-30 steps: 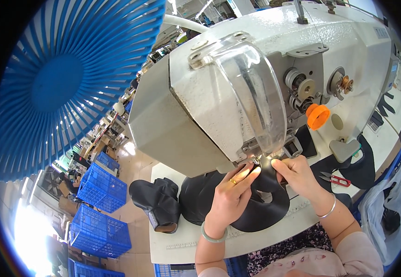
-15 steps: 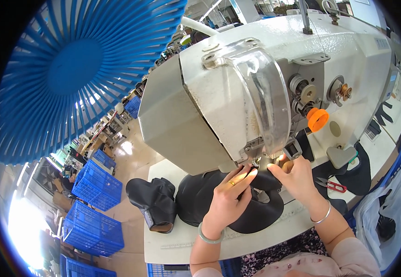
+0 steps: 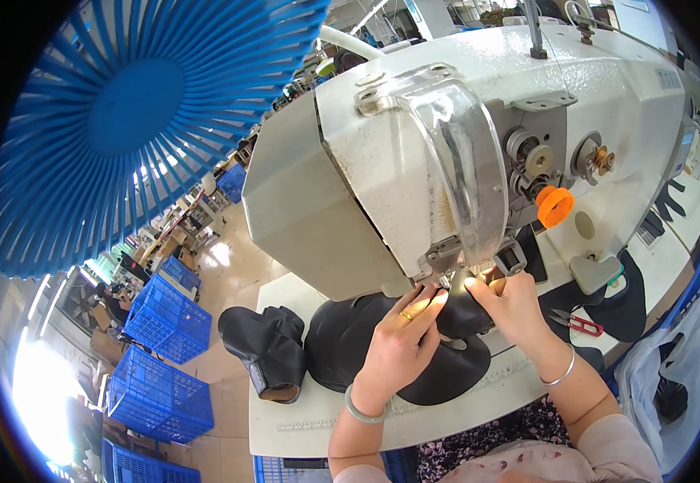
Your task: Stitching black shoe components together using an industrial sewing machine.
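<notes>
Black leather-like material point(image 3: 447, 382) lies bunched on the white table under the sewing machine's point(image 3: 342, 217) needle area. On its upper edge my left hand point(image 3: 394, 350) rests with the index and middle fingers stretched out and the thumb apart, just left of the lit needle. My right hand point(image 3: 519, 310) grips the same material right of the needle, thumb on top and the other fingers partly hidden behind it. The needle tip and the seam are mostly covered by fingers. A second black leather-like piece point(image 3: 265, 346), tube-shaped with an open end, lies to the left.
Red-handled thread snips point(image 3: 584, 324) and flat black pieces point(image 3: 620, 302) lie at the right. A blue fan cover point(image 3: 136, 105) fills the upper left. Blue crates point(image 3: 161, 394) stand on the floor at left; another blue crate with a plastic bag point(image 3: 656, 378) is at right.
The material near the needle has shifted slightly, and the gap in it below my hands looks narrower. Both hands stay almost in place on it.
</notes>
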A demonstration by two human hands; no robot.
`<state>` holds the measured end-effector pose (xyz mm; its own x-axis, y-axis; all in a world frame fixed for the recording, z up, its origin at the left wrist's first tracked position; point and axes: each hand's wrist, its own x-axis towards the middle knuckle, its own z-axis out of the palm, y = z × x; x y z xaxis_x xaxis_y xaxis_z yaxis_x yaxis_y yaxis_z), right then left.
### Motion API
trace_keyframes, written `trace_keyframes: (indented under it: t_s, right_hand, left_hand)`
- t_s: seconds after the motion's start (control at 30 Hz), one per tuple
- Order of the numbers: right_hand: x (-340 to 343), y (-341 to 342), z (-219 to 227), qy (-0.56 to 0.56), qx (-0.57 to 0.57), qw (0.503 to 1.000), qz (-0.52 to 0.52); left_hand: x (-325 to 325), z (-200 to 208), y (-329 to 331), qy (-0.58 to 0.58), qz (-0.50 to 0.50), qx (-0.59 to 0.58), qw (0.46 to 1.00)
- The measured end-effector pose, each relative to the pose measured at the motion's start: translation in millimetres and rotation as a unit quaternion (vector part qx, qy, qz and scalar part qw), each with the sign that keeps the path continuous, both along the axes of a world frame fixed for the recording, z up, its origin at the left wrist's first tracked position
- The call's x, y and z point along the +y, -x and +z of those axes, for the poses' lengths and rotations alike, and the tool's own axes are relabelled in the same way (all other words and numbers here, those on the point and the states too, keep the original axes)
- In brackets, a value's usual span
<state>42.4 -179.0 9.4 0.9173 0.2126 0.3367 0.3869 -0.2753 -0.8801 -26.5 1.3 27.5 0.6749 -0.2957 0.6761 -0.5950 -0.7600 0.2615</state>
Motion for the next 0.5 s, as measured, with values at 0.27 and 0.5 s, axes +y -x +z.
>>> trace_keyframes:
  t_s: [0.27, 0.5]
  right_hand:
    - [-1.2, -3.8, 9.9, 0.016, -0.001, 1.000, 0.013]
    - [-0.6, -4.6, 11.7, 0.047, 0.017, 0.999, -0.001]
  left_hand:
    - [-13.3, -1.2, 4.5, -0.004, 0.045, -0.009, 0.999]
    - [-16.9, -2.2, 4.5, -0.028, 0.079, -0.013, 0.996]
